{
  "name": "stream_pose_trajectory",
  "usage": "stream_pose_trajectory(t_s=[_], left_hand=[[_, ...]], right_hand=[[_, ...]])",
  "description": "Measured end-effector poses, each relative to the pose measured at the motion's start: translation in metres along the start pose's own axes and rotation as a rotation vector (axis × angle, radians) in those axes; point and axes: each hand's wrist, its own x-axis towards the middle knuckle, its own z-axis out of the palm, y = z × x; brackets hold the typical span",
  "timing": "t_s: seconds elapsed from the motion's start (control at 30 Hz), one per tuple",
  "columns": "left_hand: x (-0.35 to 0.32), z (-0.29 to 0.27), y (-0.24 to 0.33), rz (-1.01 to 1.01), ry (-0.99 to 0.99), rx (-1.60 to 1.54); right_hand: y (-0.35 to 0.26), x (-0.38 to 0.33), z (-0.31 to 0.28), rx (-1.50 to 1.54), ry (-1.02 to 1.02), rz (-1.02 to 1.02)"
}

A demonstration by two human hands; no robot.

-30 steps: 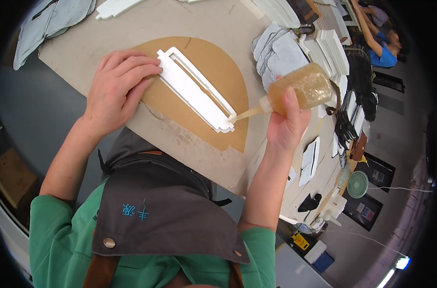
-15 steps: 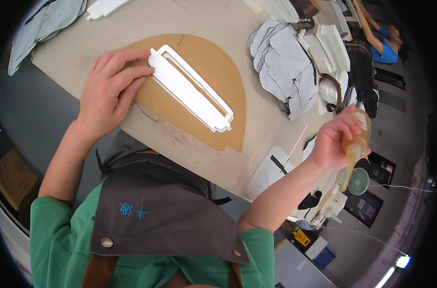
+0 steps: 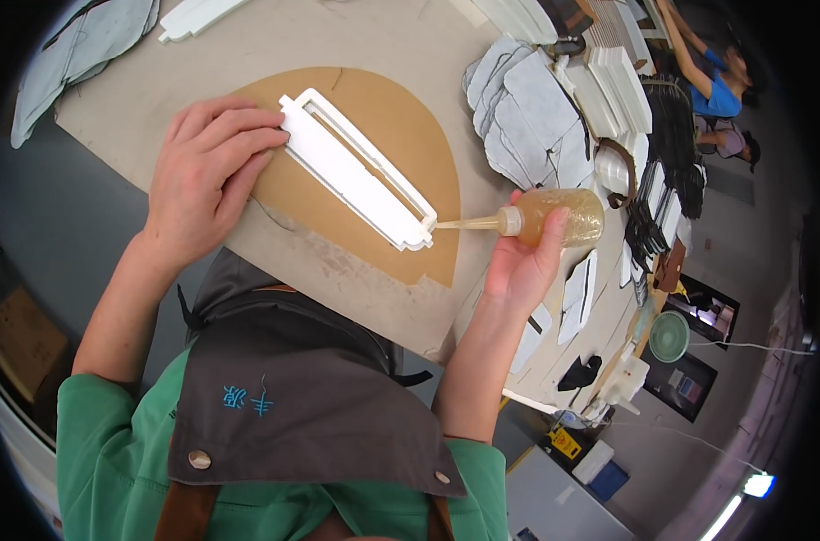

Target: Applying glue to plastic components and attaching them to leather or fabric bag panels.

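A long white slotted template (image 3: 351, 180), with one narrow opening along its upper edge, lies aslant on a rounded brown board (image 3: 401, 113). My left hand (image 3: 198, 167) pinches the template's far left end between thumb and fingers. In my right hand (image 3: 522, 266) is a clear squeeze bottle (image 3: 558, 218) of amber liquid, tipped on its side. Its thin nozzle (image 3: 468, 224) points left, and the tip is at the template's right end, beside the slot; whether it touches, I cannot tell.
Stacked grey cut pieces (image 3: 531, 113) lie right of the board, with white strips (image 3: 617, 90) behind them. More grey pieces (image 3: 81, 63) and another white template (image 3: 198, 16) are at the far left. Black straps (image 3: 644, 221) hang farther right. A person in blue (image 3: 721, 90) is at the upper right.
My right hand has swung the bottle left and down from the right, bringing its nozzle to the template's right end. My left hand and the template have stayed in place.
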Motion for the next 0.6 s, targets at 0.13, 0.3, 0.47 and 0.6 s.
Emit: stream_pose_trajectory(t_s=[0.13,0.3,0.47,0.6], left_hand=[[0.000,0.000,0.002,-0.008,-0.003,-0.003],[0.001,0.000,0.004,-0.010,-0.011,0.015],[0.000,0.000,0.002,-0.020,-0.023,0.005],[0.000,0.001,0.001,-0.027,-0.003,-0.021]], right_hand=[[0.002,-0.003,0.000,-0.047,0.018,-0.131],[0.002,-0.008,-0.006,-0.136,0.002,-0.119],[-0.022,-0.027,-0.015,0.302,-0.131,0.267],[-0.080,-0.014,-0.009,1.117,-0.243,0.463]])
